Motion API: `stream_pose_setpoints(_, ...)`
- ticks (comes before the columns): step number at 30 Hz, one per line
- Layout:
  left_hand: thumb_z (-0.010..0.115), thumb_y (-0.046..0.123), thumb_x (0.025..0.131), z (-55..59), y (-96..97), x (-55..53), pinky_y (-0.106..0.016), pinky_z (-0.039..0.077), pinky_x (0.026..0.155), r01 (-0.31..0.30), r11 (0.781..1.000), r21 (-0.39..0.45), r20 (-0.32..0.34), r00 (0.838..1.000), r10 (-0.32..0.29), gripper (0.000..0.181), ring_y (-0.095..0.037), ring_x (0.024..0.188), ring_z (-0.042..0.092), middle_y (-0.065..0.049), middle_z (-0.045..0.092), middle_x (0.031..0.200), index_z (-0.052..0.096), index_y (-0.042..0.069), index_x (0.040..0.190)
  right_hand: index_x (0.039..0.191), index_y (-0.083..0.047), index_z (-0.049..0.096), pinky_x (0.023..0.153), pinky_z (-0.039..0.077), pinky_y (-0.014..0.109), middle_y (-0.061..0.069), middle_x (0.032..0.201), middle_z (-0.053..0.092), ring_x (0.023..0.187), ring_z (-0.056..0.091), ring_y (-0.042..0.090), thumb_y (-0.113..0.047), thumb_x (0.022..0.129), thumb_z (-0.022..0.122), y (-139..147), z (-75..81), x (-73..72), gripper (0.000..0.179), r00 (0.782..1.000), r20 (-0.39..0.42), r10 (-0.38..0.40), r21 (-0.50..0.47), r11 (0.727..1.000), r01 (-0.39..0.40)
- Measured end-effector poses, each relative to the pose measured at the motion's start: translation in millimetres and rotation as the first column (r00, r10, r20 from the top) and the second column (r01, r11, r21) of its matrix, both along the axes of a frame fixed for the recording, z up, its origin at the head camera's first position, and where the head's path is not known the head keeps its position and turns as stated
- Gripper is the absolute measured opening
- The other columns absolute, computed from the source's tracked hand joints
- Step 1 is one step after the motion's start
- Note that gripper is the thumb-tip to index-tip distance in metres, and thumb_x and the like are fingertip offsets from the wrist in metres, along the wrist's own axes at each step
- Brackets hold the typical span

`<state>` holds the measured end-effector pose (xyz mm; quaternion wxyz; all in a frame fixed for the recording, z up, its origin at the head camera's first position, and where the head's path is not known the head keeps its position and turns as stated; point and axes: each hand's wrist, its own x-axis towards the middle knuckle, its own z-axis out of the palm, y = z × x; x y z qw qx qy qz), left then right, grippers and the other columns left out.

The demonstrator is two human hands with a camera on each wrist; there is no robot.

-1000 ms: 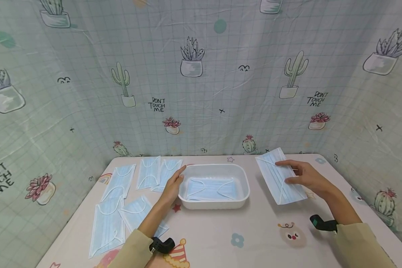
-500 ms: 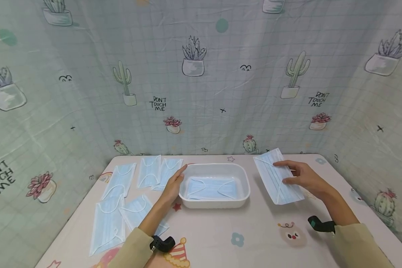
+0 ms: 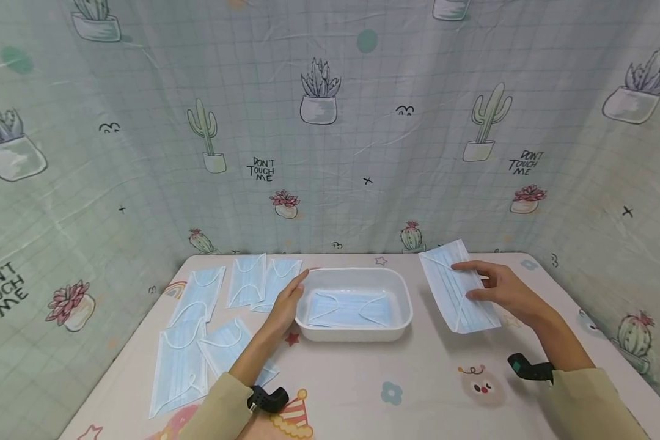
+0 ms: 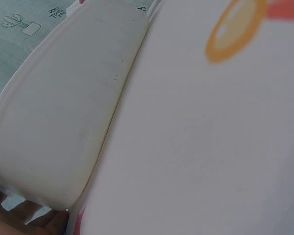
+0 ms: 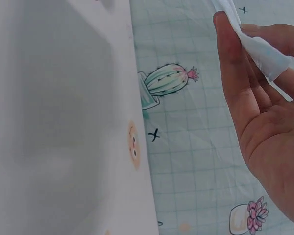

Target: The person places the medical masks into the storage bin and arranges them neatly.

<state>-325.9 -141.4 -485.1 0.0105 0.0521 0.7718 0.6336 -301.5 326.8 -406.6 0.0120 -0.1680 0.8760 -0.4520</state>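
Note:
My right hand [image 3: 497, 285] pinches a light blue disposable face mask [image 3: 452, 296] between thumb and fingers, holding it tilted above the table's right side. In the right wrist view, the thumb and fingers of the right hand [image 5: 264, 117] press the mask [image 5: 265, 55] from both sides. A white plastic basin [image 3: 357, 335] stands mid-table with a blue mask [image 3: 349, 310] lying flat inside, ear loops on top. My left hand [image 3: 283, 308] holds the basin's left end near the rim. The left wrist view shows its fingers [image 4: 49, 220] against the end wall of the basin [image 4: 63, 107].
Several blue masks lie left of the basin, some overlapping: a front-left mask [image 3: 180, 366], one partly behind the left forearm [image 3: 228, 348], and back masks [image 3: 247, 281]. A cactus-print curtain [image 3: 330, 153] surrounds the table's back and sides.
Almost nothing differs. The head view shifts slightly; the right hand's mask sways a little, while the left hand stays at the basin.

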Motion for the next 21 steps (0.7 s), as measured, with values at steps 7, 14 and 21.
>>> stream_pose_setpoints(7, 0.037, 0.028, 0.112, -0.7, -0.6, 0.1, -0.060, 0.011, 0.129, -0.008, 1.000, -0.007, 0.006, 1.000, 0.008, 0.048, -0.033, 0.160, 0.019, -0.007, 0.030, 0.171, 0.041, 0.031, 0.159, 0.145, -0.004, 0.056, 0.076, 0.059, 0.025, 0.026, 0.155, 0.042, 0.096, 0.064, 0.014, -0.009, 0.092, 0.074, -3.3, 2.2, 0.7, 0.056, 1.000, -0.006, 0.013, -0.039, 0.999, -0.013)
stream_pose_setpoints(14, 0.035, 0.027, 0.112, -1.9, -1.1, -0.4, -0.060, 0.010, 0.129, 0.017, 1.000, 0.020, 0.001, 1.000, -0.017, 0.048, -0.036, 0.160, 0.017, -0.009, 0.028, 0.171, 0.039, 0.028, 0.160, 0.144, -0.001, 0.055, 0.079, 0.060, 0.027, 0.028, 0.153, 0.044, 0.099, 0.065, 0.015, -0.008, 0.093, 0.073, -8.3, 4.9, -0.5, 0.054, 0.998, -0.029, 0.060, -0.077, 0.995, -0.062)
stream_pose_setpoints(21, 0.036, 0.027, 0.112, -1.6, -1.3, -0.6, -0.061, 0.010, 0.129, 0.013, 1.000, 0.015, 0.001, 1.000, -0.013, 0.048, -0.035, 0.161, 0.017, -0.009, 0.028, 0.171, 0.039, 0.028, 0.160, 0.146, -0.002, 0.055, 0.075, 0.061, 0.028, 0.029, 0.150, 0.047, 0.095, 0.065, 0.019, -0.009, 0.094, 0.073, -15.6, 13.7, -5.6, 0.056, 0.998, -0.025, 0.054, -0.064, 0.996, -0.055)
